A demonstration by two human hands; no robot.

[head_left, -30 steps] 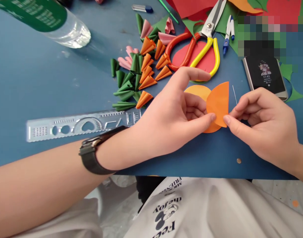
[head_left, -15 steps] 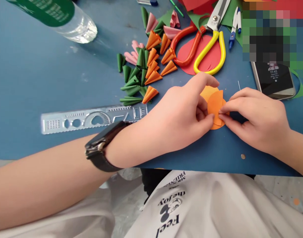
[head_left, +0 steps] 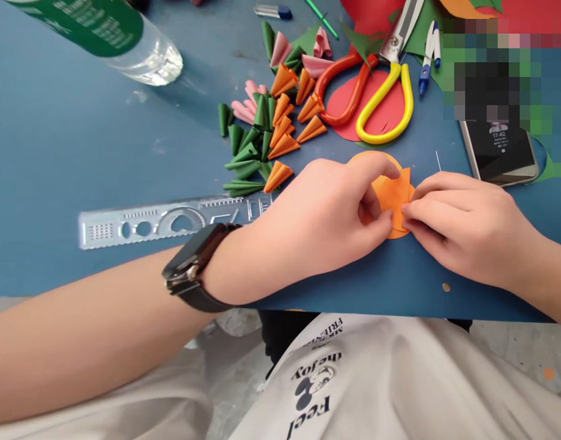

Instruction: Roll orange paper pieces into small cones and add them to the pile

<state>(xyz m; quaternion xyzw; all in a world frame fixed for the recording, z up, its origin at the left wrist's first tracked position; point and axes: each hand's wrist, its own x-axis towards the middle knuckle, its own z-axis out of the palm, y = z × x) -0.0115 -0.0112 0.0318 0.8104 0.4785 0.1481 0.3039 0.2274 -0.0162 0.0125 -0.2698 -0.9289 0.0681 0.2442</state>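
Fingers of my right hand are pinching the turned edge of a piece of orange paper between my hands over the blue table, while my left hand is holding its other side, thumb and curled fingers closed on it. Orange cones are lying nearby. Good work here is probably depending on my keeping the left grip steady, the turned edge even and the pinch light enough to avoid crumpling.
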